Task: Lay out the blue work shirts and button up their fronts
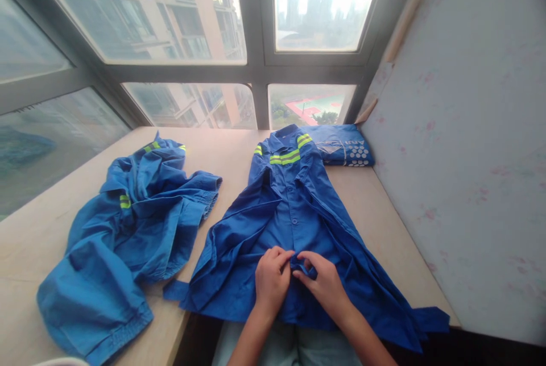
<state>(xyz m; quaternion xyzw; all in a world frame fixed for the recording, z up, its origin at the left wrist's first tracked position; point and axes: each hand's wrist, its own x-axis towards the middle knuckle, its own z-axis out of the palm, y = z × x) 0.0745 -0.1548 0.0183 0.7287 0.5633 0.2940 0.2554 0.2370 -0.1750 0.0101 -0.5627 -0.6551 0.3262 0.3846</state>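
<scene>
On the pale desk [230, 153], hem over the edge, had the blue fabric button-front jacket [292, 207] with yellow-green reflective bands; pinched its placket with nearly closed left hand [272, 279] and loosely curled right hand [327, 286]; judged it light, soft, limp, best held by doubled edges; made out only "Anu…" on the blue printed package [336, 153].

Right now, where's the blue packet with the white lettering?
The blue packet lies on the windowsill, right of the jacket's collar, against the wall.
</scene>
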